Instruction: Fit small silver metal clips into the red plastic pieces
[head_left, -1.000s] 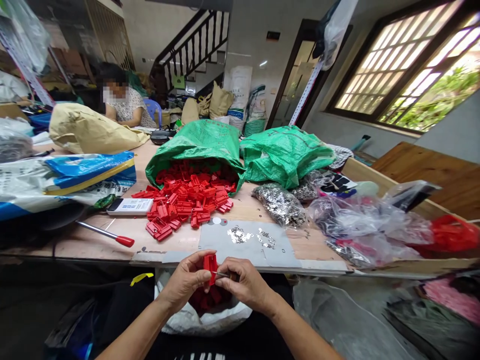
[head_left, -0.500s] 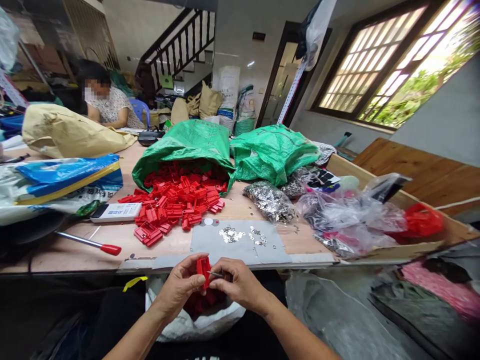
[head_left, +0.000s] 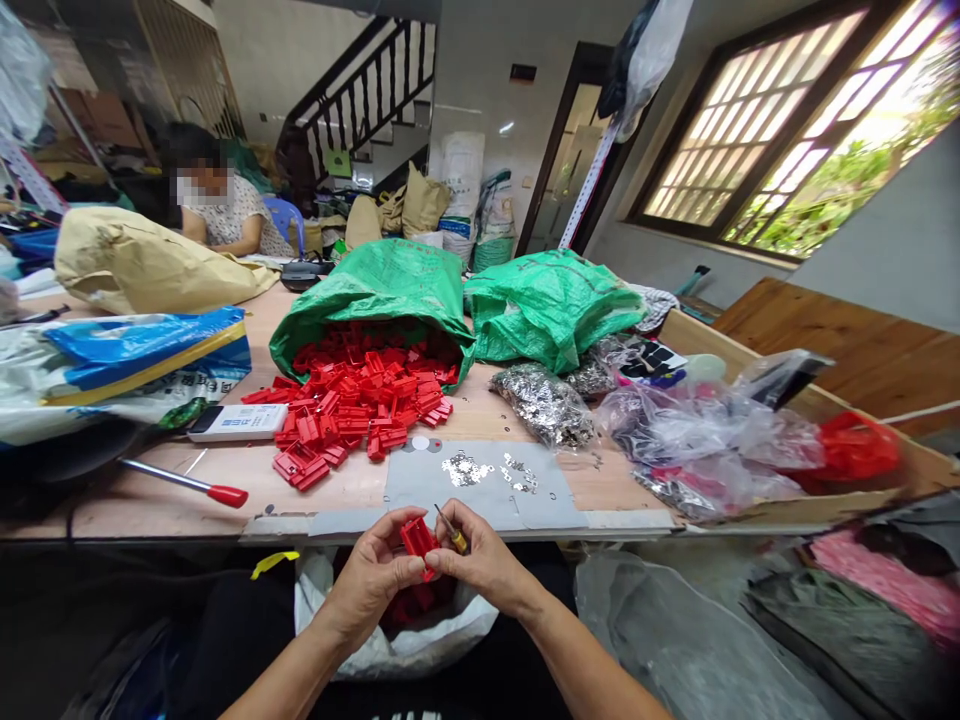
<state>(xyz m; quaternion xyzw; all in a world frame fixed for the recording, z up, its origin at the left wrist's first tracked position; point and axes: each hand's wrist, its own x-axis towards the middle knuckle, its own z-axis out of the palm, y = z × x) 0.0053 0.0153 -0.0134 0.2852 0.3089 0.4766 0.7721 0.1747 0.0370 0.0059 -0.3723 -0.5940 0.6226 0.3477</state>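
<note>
Between the fingers and thumb of my left hand point(head_left: 373, 572) is a small red plastic part point(head_left: 417, 541), held tilted above the bag. My right hand point(head_left: 480, 560) is closed on a small screwdriver point(head_left: 456, 538) with a yellow-banded handle, its thin shaft pointing up and left. The right thumb also touches the lower right of the red part. Below both hands, a white woven bag point(head_left: 450, 633) on my lap holds more red parts. On the grey mat point(head_left: 420, 490) just ahead lie small silver metal pieces point(head_left: 465, 468) in two loose groups.
A green sack point(head_left: 397, 270) spills a heap of red parts point(head_left: 352, 400) onto the table. Right of it are another green sack point(head_left: 551, 300) and a plastic bag of metal pieces point(head_left: 544, 405). A red-tipped lever point(head_left: 225, 495) juts out at left. Another person point(head_left: 232, 215) sits behind.
The screwdriver tip has left the red part and now points upward in my right hand. The red part has tilted over, and my right thumb has come onto it.
</note>
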